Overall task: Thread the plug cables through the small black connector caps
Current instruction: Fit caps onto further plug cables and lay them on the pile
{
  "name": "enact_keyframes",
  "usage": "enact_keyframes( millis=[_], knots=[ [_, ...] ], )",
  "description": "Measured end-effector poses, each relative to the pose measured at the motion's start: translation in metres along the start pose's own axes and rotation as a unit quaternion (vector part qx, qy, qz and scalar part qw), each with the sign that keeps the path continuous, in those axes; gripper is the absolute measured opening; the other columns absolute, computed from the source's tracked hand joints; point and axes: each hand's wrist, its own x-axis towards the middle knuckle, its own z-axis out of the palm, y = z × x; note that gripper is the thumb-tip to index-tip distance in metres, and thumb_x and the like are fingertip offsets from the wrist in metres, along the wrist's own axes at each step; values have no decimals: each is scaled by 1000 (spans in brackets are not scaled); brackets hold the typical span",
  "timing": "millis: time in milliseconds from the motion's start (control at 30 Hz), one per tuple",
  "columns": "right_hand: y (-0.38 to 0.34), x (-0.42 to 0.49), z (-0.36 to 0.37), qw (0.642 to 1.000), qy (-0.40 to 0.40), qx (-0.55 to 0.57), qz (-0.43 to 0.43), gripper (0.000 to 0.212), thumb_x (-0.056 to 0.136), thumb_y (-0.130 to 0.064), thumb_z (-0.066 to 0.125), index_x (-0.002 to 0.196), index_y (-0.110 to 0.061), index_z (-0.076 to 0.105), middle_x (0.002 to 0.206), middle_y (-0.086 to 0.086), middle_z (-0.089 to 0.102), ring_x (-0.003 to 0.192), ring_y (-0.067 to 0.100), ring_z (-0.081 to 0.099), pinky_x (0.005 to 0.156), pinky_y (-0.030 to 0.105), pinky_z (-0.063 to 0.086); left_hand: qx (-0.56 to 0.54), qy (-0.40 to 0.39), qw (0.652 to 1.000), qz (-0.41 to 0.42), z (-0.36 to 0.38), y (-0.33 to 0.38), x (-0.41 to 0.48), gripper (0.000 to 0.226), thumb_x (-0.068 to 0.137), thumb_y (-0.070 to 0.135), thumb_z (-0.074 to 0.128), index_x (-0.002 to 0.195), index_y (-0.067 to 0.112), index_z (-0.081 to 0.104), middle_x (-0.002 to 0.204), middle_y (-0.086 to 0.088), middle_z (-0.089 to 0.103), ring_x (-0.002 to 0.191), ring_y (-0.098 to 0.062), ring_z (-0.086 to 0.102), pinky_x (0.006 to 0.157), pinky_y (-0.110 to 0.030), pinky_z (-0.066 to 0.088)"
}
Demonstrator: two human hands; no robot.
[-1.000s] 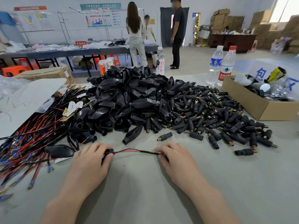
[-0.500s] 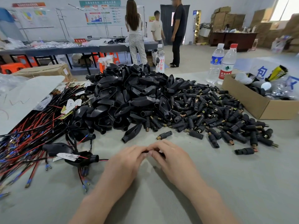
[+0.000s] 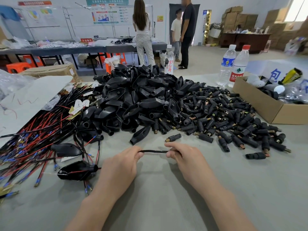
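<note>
A short stretch of black cable (image 3: pixel 154 151) runs level between my two hands above the grey table (image 3: pixel 166 205). My left hand (image 3: pixel 120 167) pinches its left end; my right hand (image 3: pixel 188 157) grips its right end, and what lies inside those fingers is hidden. The cable leads back under my left hand to a black plug shell (image 3: pixel 77 170) with red and black wires. A heap of small black connector caps (image 3: pixel 225 120) with brass ends lies at the right, one loose cap (image 3: pixel 173 138) just beyond my hands. Larger black plug shells (image 3: pixel 138 100) are piled in the middle.
A tangle of red and black wires (image 3: pixel 33 139) covers the left of the table. A cardboard box (image 3: pixel 270 104) of parts stands at the right, with two water bottles (image 3: pixel 233 65) behind it. Three people stand by a far table.
My hands, close together half a second ago, have drawn apart, exposing a stretch of black cable between them. The plug shell on the cable lies closer to my left hand.
</note>
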Motion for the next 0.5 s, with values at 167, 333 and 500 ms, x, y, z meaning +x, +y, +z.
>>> enact_keyframes(
  millis=[167,333,500],
  knots=[
    [2,-1,-4,1000,-5,-14,-10,33,102,-10,53,131,-23,63,92,-18,68,83,-7,54,76,1,36,22,-9,1000,14,-3,3,2,17,102,36,51,94,25,62,67,10,57,62,-14,57,60,-36,49],
    [5,-1,-6,1000,-10,13,17,36,102,-5,48,125,-25,67,81,-23,66,82,-15,57,70,6,40,38,-25,999,23,-6,3,3,18,102,35,50,92,25,61,60,12,47,58,-12,54,58,-35,49],
    [6,-2,-7,999,-10,42,17,29,100,-10,53,116,-26,71,74,-36,64,79,-14,58,70,4,40,72,-44,996,24,-8,2,3,21,103,35,49,91,24,61,64,9,52,61,-15,56,61,-33,48]
  ],
)
